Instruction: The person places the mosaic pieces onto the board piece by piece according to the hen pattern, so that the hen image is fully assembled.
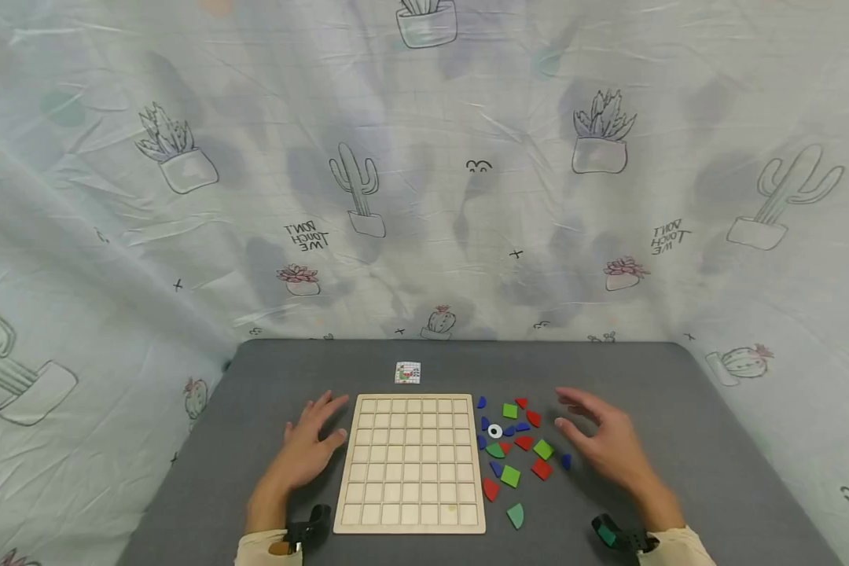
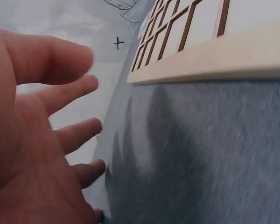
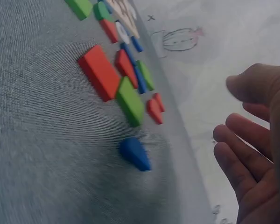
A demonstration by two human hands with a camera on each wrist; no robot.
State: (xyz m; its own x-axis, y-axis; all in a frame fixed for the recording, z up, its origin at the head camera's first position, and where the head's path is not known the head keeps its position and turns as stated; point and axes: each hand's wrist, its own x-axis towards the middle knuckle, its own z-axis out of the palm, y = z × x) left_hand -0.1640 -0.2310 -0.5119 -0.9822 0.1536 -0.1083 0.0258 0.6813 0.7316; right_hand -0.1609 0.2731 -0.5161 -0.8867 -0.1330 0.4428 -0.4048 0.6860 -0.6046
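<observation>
A wooden grid board [image 1: 409,528] lies flat on the grey table, its square cells bare. My left hand [image 1: 310,448] hovers just left of the board, fingers spread and holding nothing; the left wrist view shows the board's edge [image 2: 210,60] beyond the thumb. To the right of the board lie loose coloured pieces, among them a red square [image 1: 541,469], a green square [image 1: 510,476], a white ring [image 1: 494,431] and a green quarter-circle [image 1: 515,516]. My right hand [image 1: 604,440] is right of these pieces, fingers relaxed and empty. Nearest to it is a blue piece [image 1: 566,461].
A small card [image 1: 407,373] with a coloured grid picture lies behind the board. The grey table [image 1: 622,362] ends at a white curtain [image 1: 424,196] printed with cacti. Dark straps with devices [image 1: 611,534] are on both wrists.
</observation>
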